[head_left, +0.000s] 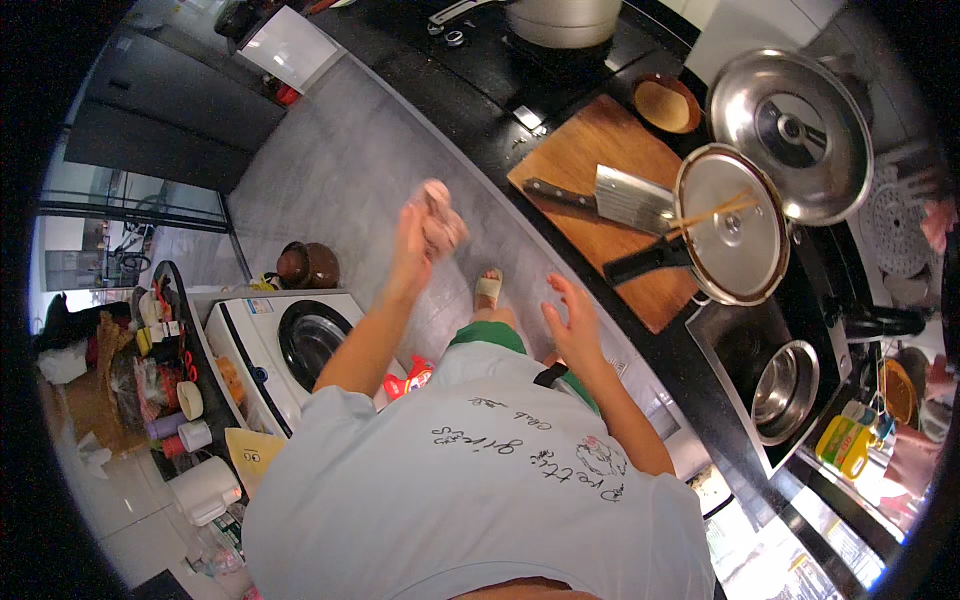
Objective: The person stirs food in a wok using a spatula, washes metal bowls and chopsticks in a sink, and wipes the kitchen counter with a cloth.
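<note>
Blurred by motion, my left hand (431,229) is raised over the grey floor with its fingers bent; whether it holds anything cannot be told. My right hand (574,322) is beside the counter's front edge, fingers apart and holding nothing. Nearest to it on the counter lies a wooden cutting board (585,157). A cleaver (634,199) with a dark handle rests on the board. A lidded pan (727,225) stands partly over the board, its black handle pointing towards me. Wooden chopsticks (720,210) lie across the lid.
A large metal lid (791,135), a brown bowl (666,103) and a metal pot (562,19) are at the back of the counter. A metal basin (784,394) stands in the sink area at right. At left are a washing machine (277,337) and a brown pot (319,264).
</note>
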Available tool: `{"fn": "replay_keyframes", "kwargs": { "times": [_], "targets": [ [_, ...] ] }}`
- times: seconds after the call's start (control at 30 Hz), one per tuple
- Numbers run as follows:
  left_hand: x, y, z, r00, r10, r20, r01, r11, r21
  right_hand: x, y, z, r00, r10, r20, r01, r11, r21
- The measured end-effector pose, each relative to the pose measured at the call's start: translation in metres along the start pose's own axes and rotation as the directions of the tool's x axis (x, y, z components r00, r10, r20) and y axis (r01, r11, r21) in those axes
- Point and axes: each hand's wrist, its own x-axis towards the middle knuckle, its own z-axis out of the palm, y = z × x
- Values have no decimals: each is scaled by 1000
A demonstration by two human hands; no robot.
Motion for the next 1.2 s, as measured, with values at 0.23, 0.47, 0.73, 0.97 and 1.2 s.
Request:
{"fn": "replay_keyframes", "kwargs": {
  "times": [0.23, 0.47, 0.73, 0.97, 1.2],
  "targets": [
    [229, 29, -92, 758, 642, -110, -130, 315, 940, 34, -2, 37, 973, 223, -59, -223, 975, 4],
    [174, -85, -24, 804, 128, 580, -577, -60, 814, 109, -23, 80, 937, 261, -233, -273, 962, -20],
    [274, 4, -80, 823, 397, 407, -458, 38, 888, 221, -49, 74, 886, 130, -445, -168, 985, -47],
    [314, 12, -54, 886, 278, 371, -442, 264, 857, 279, -59, 95, 906, 129, -403, -147, 989, -14],
    [251, 1, -105, 730, 173, 661, -670, -13, 743, 300, -57, 100, 916, 122, -382, -135, 991, -8]
  ]
}}
